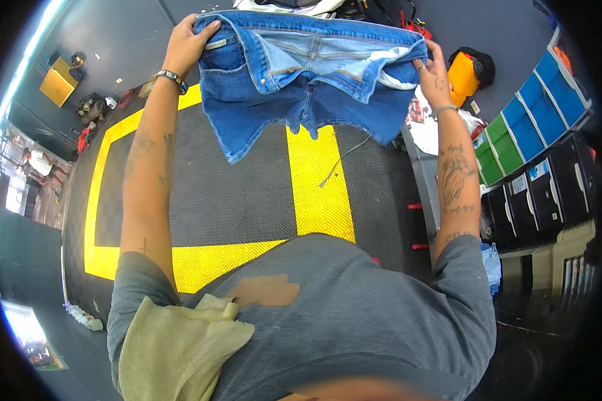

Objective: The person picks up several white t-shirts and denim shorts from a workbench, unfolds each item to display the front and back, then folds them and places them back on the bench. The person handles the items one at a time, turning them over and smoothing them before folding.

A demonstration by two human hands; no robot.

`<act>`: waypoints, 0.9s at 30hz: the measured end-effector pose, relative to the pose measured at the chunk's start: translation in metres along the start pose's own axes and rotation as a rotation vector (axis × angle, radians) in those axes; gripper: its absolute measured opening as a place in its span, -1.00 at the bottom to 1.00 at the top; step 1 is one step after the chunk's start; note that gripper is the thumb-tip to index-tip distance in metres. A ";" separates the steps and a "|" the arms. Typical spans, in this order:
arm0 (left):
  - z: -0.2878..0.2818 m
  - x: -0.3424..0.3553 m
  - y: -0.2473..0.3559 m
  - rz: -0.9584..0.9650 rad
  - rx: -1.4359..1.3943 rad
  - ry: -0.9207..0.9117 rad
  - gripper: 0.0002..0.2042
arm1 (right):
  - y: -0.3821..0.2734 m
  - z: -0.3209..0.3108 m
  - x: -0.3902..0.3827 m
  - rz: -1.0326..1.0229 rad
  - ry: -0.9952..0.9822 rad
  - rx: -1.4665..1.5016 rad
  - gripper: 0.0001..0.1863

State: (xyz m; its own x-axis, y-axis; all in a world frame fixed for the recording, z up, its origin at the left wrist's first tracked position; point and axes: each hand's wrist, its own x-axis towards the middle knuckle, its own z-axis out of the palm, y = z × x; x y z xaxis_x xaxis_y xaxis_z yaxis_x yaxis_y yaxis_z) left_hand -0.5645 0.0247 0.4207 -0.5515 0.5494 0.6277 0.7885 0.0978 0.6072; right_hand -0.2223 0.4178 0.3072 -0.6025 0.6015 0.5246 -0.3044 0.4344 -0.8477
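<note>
Blue denim shorts (pixel 261 100) hang stretched between my hands at the top of the head view, waistband up, with the front folded open and the paler inside showing. My left hand (pixel 190 40) pinches the waistband's left corner, thumb over the fabric. My right hand (pixel 431 70) grips the right side of the waistband, where some white fabric shows. An olive cloth (pixel 167 347) lies over my left shoulder.
Below is black floor matting (pixel 234 180) with yellow bands (pixel 321 194). At right stand blue and green bins (pixel 542 107), black drawers (pixel 542 194) and a yellow case (pixel 461 73). Another person (pixel 40 164) is in a doorway at far left.
</note>
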 end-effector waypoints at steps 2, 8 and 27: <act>-0.007 0.012 0.009 -0.043 0.015 0.004 -0.63 | -0.013 -0.001 0.016 -0.101 -0.128 -0.048 -0.52; -0.028 0.023 0.042 -0.053 0.182 0.003 -0.59 | -0.038 -0.017 0.059 -0.288 -0.372 -0.661 -0.58; -0.051 0.012 0.067 -0.034 0.546 0.177 -0.31 | -0.092 0.000 0.127 -0.377 -0.454 -0.753 -0.31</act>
State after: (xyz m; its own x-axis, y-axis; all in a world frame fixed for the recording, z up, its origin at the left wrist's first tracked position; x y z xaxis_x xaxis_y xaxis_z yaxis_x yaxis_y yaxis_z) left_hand -0.5320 -0.0042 0.4942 -0.5790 0.3959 0.7127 0.7698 0.5534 0.3180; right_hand -0.2707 0.4544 0.4513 -0.8385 0.0850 0.5382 -0.0780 0.9588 -0.2730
